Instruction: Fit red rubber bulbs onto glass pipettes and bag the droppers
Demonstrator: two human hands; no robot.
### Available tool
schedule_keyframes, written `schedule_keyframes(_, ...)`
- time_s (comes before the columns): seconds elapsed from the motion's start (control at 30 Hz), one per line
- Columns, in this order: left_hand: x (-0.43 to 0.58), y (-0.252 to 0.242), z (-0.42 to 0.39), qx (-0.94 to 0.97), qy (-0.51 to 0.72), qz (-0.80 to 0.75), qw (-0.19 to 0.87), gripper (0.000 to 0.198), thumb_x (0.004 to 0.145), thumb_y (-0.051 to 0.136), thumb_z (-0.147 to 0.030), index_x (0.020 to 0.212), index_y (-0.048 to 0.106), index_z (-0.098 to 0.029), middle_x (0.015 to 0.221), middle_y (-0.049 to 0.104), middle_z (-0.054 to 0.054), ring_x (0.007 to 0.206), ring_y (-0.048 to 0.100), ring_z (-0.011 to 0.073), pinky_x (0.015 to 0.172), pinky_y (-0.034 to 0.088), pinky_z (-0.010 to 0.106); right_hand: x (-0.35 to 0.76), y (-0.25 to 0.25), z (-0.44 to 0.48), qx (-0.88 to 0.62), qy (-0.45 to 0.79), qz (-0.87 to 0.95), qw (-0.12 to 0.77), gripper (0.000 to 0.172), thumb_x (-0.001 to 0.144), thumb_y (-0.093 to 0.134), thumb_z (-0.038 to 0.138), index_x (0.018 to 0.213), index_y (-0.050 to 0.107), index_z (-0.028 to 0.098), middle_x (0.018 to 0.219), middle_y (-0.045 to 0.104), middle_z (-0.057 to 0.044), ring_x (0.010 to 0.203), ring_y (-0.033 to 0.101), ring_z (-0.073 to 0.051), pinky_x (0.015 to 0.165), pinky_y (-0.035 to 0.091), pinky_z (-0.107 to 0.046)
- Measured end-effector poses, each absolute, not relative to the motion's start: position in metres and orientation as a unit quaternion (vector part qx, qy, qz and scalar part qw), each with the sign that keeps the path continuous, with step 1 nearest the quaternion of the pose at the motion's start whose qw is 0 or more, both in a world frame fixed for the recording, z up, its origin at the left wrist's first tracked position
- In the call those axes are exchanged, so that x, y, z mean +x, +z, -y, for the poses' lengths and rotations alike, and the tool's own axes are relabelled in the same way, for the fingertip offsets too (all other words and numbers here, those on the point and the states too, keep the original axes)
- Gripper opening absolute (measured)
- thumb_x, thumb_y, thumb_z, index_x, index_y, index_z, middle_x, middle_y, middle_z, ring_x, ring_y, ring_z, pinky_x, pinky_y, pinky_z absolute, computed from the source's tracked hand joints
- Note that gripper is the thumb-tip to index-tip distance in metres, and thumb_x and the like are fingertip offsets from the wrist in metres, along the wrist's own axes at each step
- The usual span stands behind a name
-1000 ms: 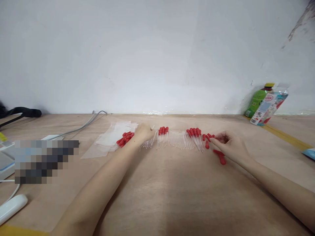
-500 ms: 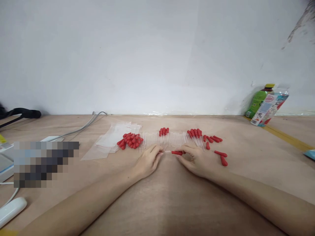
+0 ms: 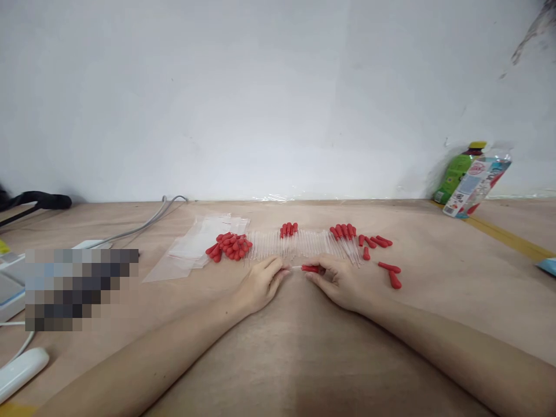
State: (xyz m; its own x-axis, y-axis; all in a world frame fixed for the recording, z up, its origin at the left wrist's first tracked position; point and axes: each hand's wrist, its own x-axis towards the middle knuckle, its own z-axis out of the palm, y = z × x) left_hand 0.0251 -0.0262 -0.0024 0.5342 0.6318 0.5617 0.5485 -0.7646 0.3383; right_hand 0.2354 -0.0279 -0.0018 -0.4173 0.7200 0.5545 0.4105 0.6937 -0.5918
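Observation:
Between finger and thumb, my left hand (image 3: 266, 284) pinches a thin clear glass dropper tube (image 3: 296, 267), which points right. My right hand (image 3: 336, 281) is closed on a red rubber dropper bulb (image 3: 310, 269), its narrow mouth facing left and meeting the tube's end. How far the tube sits inside the bulb I cannot tell. Behind my hands lies a row of clear glass tubes (image 3: 264, 246). Droppers with red bulbs rest on that row, one group (image 3: 289, 230) in the middle and another (image 3: 344, 231) at its right end.
A heap of red bulbs (image 3: 234, 246) lies left of the tubes, beside clear plastic bags (image 3: 186, 249). Several loose bulbs (image 3: 395, 280) are scattered at right. A green bottle (image 3: 454, 176) and a clear printed bottle (image 3: 478, 185) lean by the wall. Cables (image 3: 147, 223) run at left.
The bulb in my right hand has come slightly left, and the gap between it and the tube has closed. My left hand has stayed nearly still.

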Motion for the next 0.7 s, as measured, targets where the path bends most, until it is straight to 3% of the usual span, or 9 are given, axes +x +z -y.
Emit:
schedule_keyframes(0.3, 0.0260, 0.0012, 0.0286, 0.898, 0.337, -0.280, 0.046, 0.016, 0.087, 0.039, -0.014, 0.086, 0.056, -0.014, 0.077, 0.056, 0.005, 0.068, 0.051, 0.0112, 0.062, 0.043, 0.022, 0.2354, -0.0041, 0.0251, -0.306, 0.139, 0.840, 0.426, 0.014, 0.082, 0.047, 0.020, 0.086, 0.061, 0.020, 0.082, 0.064, -0.002, 0.073, 0.058, -0.012, 0.065, 0.047, -0.024)
schedule_keyframes(0.7, 0.0243, -0.0029, 0.0281, 0.913, 0.288, -0.290, -0.008, 0.021, 0.088, 0.035, -0.016, 0.085, 0.055, -0.015, 0.079, 0.055, 0.005, 0.070, 0.051, 0.0120, 0.065, 0.043, 0.023, 0.2359, -0.0064, 0.0246, -0.263, 0.012, 0.877, 0.401, 0.015, 0.085, 0.044, 0.022, 0.087, 0.059, 0.018, 0.078, 0.063, -0.005, 0.070, 0.056, -0.013, 0.063, 0.047, -0.025)
